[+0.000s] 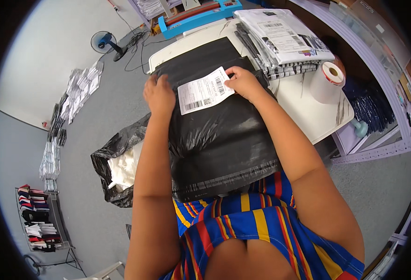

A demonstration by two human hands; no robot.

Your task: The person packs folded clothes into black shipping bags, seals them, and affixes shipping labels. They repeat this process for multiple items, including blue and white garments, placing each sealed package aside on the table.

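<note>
A black plastic package (219, 149) lies before me, reaching from my lap onto the white marble-patterned table (303, 116). On it is a white printed label (200, 93), whose upper right corner my right hand (240, 83) pinches between thumb and finger. My left hand (159, 95) rests at the package's left side, left of the label, fingers slightly bent, apart and a little blurred, holding nothing visible. Another flat black piece (200, 51) lies beyond.
Wrapped white parcels (280, 35) and a label roll (326, 86) sit at right, beside purple shelving (401, 116). A blue machine (177, 28) stands behind. A black bin bag (103, 163), fan (103, 43), cables, stacked packets (79, 88) and a garment rack (42, 219) are at left.
</note>
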